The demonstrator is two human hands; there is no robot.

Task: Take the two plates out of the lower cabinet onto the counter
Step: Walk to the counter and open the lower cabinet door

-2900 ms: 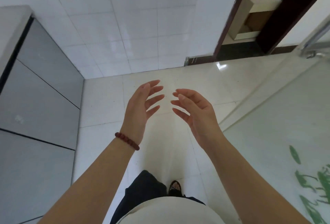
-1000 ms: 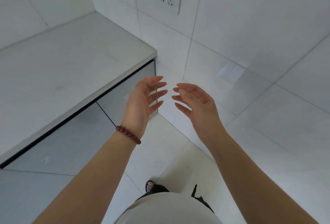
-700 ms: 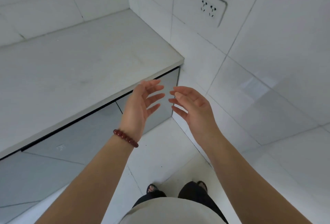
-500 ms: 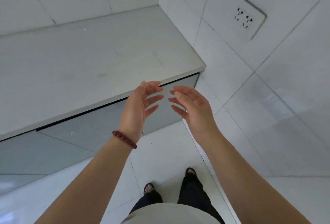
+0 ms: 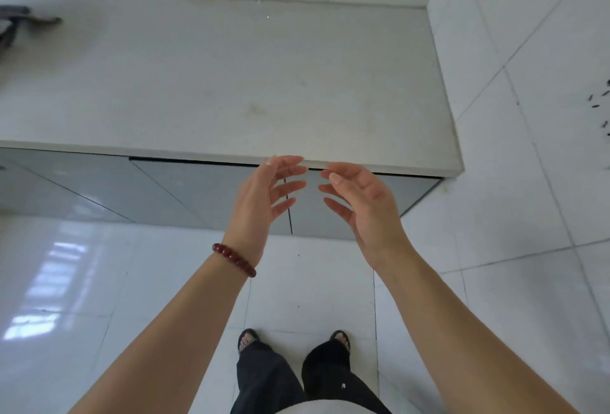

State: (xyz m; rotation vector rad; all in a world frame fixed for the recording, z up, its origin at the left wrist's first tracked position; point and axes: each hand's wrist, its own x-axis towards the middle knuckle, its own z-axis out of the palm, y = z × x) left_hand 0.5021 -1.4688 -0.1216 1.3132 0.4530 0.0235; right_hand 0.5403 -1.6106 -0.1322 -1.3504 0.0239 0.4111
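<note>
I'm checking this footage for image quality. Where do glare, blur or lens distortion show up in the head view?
Head view: window glare on the glossy white floor tiles at lower left; wide-angle bending curves the pale grey stone counter edge and wall tile lines; the dark object at the far left edge is smeared; the open left hand and right hand are sharp, evenly lit, with soft shadows.

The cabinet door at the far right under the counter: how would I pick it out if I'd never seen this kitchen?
Find the pale counter running into the tiled corner on the right. Below its front edge is a row of shut grey doors. The right-hand door is the last one before the wall, right of the dark vertical seam behind the raised left hand and right hand.
</note>
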